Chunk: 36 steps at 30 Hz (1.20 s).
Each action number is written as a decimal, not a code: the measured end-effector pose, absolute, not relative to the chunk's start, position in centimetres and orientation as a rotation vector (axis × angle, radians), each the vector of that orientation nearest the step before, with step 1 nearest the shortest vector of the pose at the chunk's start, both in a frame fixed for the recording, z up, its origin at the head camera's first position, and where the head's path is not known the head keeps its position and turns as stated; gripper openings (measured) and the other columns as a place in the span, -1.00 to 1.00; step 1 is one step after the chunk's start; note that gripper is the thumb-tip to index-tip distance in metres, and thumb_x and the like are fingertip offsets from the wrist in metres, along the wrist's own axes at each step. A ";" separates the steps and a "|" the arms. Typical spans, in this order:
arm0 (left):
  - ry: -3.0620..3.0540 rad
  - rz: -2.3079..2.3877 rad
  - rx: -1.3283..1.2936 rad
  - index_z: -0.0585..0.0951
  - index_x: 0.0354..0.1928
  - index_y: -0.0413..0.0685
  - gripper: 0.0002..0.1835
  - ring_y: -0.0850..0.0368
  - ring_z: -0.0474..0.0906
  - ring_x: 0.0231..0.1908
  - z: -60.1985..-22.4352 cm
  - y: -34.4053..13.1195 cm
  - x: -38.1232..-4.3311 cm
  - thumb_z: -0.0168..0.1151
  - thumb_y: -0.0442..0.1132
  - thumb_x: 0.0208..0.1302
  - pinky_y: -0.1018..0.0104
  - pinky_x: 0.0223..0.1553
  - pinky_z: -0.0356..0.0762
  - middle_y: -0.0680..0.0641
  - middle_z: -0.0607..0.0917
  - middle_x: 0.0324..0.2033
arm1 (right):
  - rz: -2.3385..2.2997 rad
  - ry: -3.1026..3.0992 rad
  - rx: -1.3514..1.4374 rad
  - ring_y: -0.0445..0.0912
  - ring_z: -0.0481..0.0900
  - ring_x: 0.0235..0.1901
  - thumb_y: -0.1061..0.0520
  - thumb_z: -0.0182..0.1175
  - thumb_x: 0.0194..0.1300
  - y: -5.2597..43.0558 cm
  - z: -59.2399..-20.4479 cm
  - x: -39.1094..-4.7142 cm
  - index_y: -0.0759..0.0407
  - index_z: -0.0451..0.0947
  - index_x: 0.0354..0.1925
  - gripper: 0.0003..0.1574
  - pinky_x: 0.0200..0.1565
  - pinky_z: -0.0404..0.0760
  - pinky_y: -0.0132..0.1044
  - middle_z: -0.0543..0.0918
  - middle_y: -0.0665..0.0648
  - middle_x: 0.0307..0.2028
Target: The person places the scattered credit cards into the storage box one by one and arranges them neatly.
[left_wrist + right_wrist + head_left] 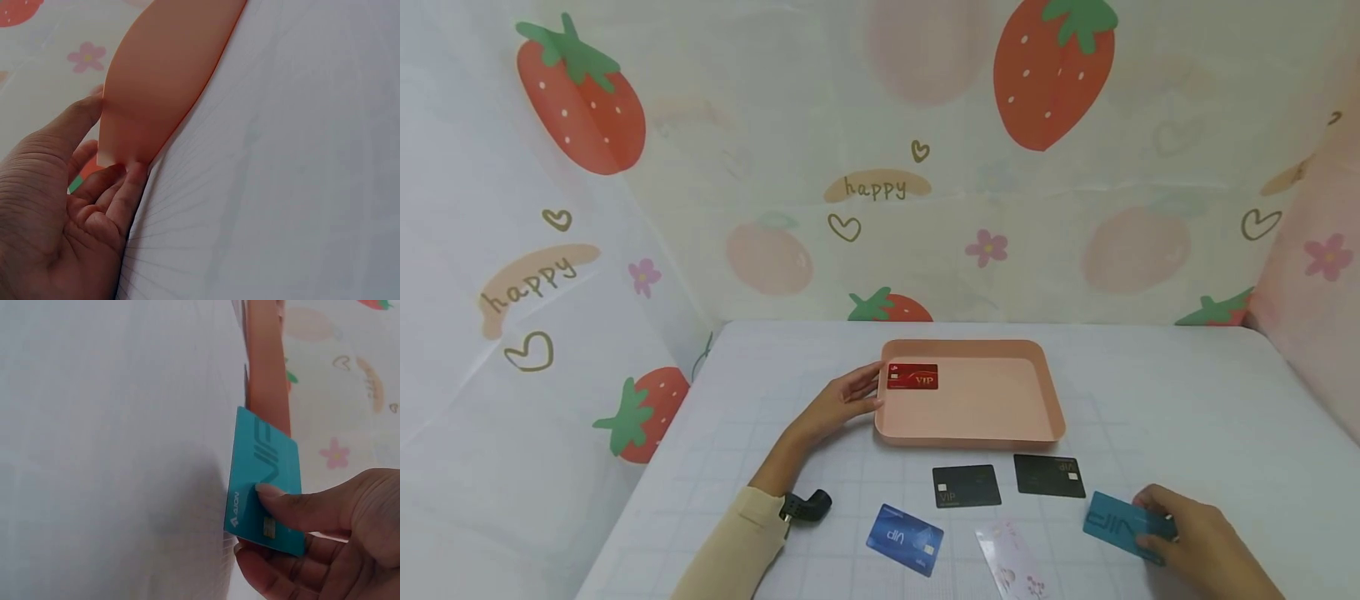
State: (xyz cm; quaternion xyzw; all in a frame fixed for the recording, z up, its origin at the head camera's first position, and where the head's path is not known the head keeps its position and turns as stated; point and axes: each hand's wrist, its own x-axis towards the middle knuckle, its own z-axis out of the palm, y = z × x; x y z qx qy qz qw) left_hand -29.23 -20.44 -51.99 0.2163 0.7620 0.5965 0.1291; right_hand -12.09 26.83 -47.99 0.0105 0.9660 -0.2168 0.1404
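At the left end of the pink tray (970,443), my left hand (842,398) grips the edge. In the left wrist view its thumb (78,122) reaches the rim and its bent fingers (128,197) meet the tray's outer wall (162,69). A red VIP card (913,377) lies inside the tray at the upper left. My right hand (1198,533) pinches a teal VIP card (1118,523) at the right front. The right wrist view shows the thumb on the teal card's printed face, near its chip, with the fingers behind.
Two black cards (967,486) lie in front of the tray, side by side. Nearer are a blue VIP card (905,540) and a pale pink flowered card (1011,558). A patterned curtain (955,200) hangs behind the white table (1187,400).
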 end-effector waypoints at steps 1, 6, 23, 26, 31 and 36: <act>2.213 1.737 0.636 0.24 0.56 -0.01 -0.28 -0.02 0.26 0.47 -52.0 -20.4 -29.2 0.27 -0.29 0.43 0.15 0.37 0.35 -0.05 0.28 0.51 | -0.641 2.790 0.025 0.04 0.63 -0.23 0.24 0.52 0.07 26.9 -47.9 -12.1 0.31 0.60 -0.04 -0.52 -0.08 0.68 0.19 0.72 0.27 -0.18; 2.197 1.753 0.667 0.23 0.56 -0.06 -0.28 -0.06 0.24 0.47 -52.0 -20.4 -29.3 0.25 -0.33 0.43 0.14 0.39 0.33 -0.10 0.27 0.52 | -0.718 2.818 -0.028 -0.02 0.61 -0.26 0.27 0.47 0.15 27.1 -47.5 -12.0 0.27 0.63 -0.04 -0.61 -0.21 0.71 0.03 0.73 0.18 -0.19; 2.206 1.739 0.646 0.21 0.57 -0.07 -0.27 -0.02 0.25 0.47 -51.8 -20.4 -29.2 0.26 -0.31 0.44 0.15 0.38 0.34 -0.08 0.27 0.52 | -0.900 2.962 -0.222 -0.13 0.59 -0.38 0.33 0.43 0.17 26.4 -43.8 -11.6 0.20 0.61 0.03 -0.57 -0.43 0.64 -0.38 0.74 0.09 -0.24; 2.202 1.747 0.658 0.21 0.56 -0.10 -0.27 -0.04 0.25 0.47 -51.8 -20.5 -29.2 0.25 -0.32 0.44 0.14 0.38 0.33 -0.10 0.27 0.52 | -0.910 3.009 -0.276 -0.17 0.58 -0.41 0.31 0.44 0.16 25.9 -43.0 -11.7 0.17 0.61 0.03 -0.55 -0.43 0.64 -0.38 0.73 0.06 -0.27; 2.190 1.756 0.667 0.21 0.56 -0.11 -0.27 -0.03 0.24 0.47 -51.9 -20.5 -29.4 0.26 -0.32 0.43 0.15 0.39 0.32 -0.10 0.27 0.52 | -0.930 3.079 -0.380 -0.22 0.56 -0.46 0.32 0.43 0.19 25.1 -41.8 -12.1 0.13 0.61 0.04 -0.56 -0.45 0.63 -0.40 0.74 0.07 -0.26; 2.181 1.760 0.674 0.21 0.56 -0.09 -0.27 -0.03 0.23 0.48 -52.2 -20.5 -29.5 0.26 -0.29 0.44 0.15 0.39 0.31 -0.10 0.26 0.52 | -0.958 3.114 -0.475 -0.23 0.57 -0.48 0.33 0.40 0.23 24.4 -40.9 -12.9 0.09 0.61 0.05 -0.57 -0.48 0.61 -0.40 0.74 0.13 -0.21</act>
